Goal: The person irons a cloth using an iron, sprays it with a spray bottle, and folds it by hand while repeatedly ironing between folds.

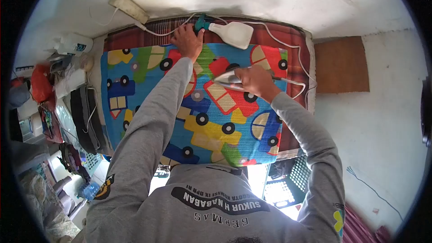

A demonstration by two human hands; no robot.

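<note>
A car-patterned cloth, mostly blue with red, yellow and green vehicles, lies spread over a red plaid cloth. My right hand is wrapped round the handle of an iron, its pointed tip facing left on the patterned cloth. At the far edge, my left hand rests flat with fingers stretched out, across the border of the two cloths. Just right of its fingers lies a white spray bottle on its side, its green head close beside the hand. I cannot tell whether they touch.
A power strip sits against the wall, with a white cord along the far edge. Brown cardboard is at right. Hanging clothes and a red bag crowd the left. A green crate stands near my right arm.
</note>
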